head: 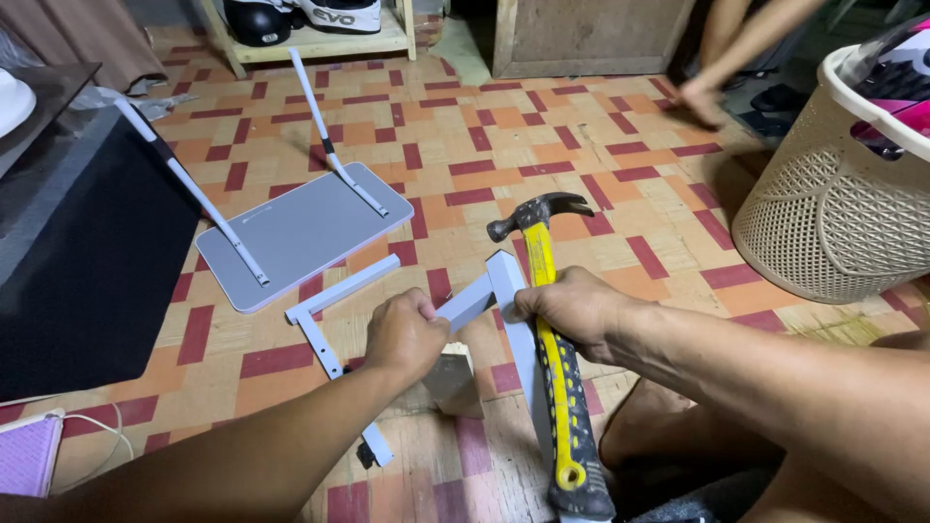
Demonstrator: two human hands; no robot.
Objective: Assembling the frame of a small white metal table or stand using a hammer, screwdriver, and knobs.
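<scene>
Left hand (405,334) is clamped on one end of the white angled metal bracket (489,291), right hand (572,305) clamped on its corner, the yellow-handled claw hammer (552,339) lying just beneath that grip.

Bracket (504,291): painted metal, pale grey, smooth, matt; you grip it w/ both hands.
Hammer (554,358): dark steel head, dull sheen; yellow shaft glossy; black rubber grip, ribbed, scuffed.
Block (455,380): bare wood, rough, unfinished, under the bracket.
T-leg (334,315): same grey painted metal, matt.
Panel (300,232): smooth grey laminate top, slight sheen, w/ white metal tube legs.
Floor (542,145): vinyl sheet, printed wood-block pattern, worn, low gloss.
Basket (823,223): beige plastic, perforated lattice, matt.
Shelf (320,44): raw pale wood.
</scene>
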